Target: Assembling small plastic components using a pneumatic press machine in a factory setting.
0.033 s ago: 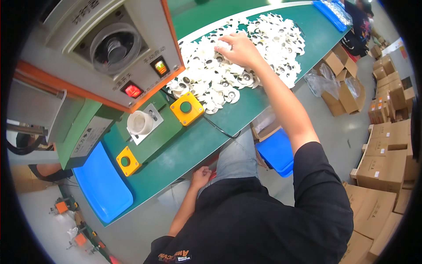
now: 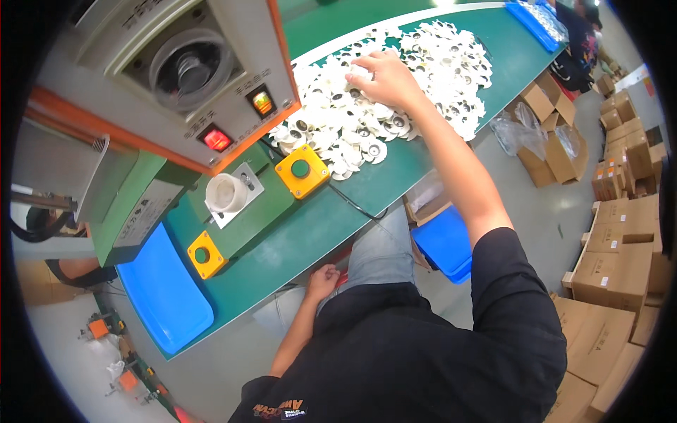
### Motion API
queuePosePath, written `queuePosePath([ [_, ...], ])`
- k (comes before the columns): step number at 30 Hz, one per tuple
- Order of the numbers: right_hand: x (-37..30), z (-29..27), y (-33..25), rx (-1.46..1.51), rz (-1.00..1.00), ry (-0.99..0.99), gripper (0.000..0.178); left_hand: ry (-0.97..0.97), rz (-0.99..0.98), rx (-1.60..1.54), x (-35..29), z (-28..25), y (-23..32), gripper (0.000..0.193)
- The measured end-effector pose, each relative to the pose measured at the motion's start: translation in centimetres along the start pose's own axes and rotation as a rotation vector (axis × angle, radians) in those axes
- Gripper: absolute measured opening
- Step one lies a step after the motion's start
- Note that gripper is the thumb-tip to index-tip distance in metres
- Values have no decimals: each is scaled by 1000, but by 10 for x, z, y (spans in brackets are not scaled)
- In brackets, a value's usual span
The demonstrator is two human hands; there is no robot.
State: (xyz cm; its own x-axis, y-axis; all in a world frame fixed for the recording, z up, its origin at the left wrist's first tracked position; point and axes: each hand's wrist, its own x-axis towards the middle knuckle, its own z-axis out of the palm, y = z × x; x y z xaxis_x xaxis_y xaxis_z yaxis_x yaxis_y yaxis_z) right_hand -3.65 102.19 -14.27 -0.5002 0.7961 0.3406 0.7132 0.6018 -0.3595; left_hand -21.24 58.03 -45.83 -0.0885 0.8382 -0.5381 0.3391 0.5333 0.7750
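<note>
My right hand [image 2: 384, 79] reaches over a wide pile of white plastic parts [image 2: 444, 77] on the green table [image 2: 310, 243]. Its thumb and fingers close around a white plastic part [image 2: 361, 72] at the top of the heap, mostly covered by the hand. Many of the parts show dark round centres and curved fins. My left hand [image 2: 324, 282] rests low beside my thigh, below the table edge, its fingers curled in. Whatever it may hold is hidden.
At left stands a green press with an orange-edged control box [image 2: 190, 77]. A white round fixture [image 2: 227, 193] sits between two yellow button boxes [image 2: 302, 171] with green buttons. A blue tray [image 2: 166, 296] lies at the near left; cardboard boxes [image 2: 613, 261] line the right. Another person stands far right.
</note>
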Motion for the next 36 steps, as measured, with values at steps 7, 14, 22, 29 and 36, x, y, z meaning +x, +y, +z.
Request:
queuePosePath([
  [7, -23, -4, -37, -116, -158, -6, 42, 39, 20, -44, -8, -1, 9, 36],
  [14, -43, 11, -83, -122, -505, 199, 31, 49, -1, 104, -37, 2, 21, 35],
  [22, -33, 21, -110, 24, -203, -50, 25, 191, 118, -95, -67, 5, 21, 32],
  [29, -36, 23, -101, 221, -281, 30, 13, 210, 68, -220, -65, 18, -8, 33],
  [36, -43, 19, -111, 182, -445, 335, 8, 186, 13, -236, -40, 12, -3, 37],
])
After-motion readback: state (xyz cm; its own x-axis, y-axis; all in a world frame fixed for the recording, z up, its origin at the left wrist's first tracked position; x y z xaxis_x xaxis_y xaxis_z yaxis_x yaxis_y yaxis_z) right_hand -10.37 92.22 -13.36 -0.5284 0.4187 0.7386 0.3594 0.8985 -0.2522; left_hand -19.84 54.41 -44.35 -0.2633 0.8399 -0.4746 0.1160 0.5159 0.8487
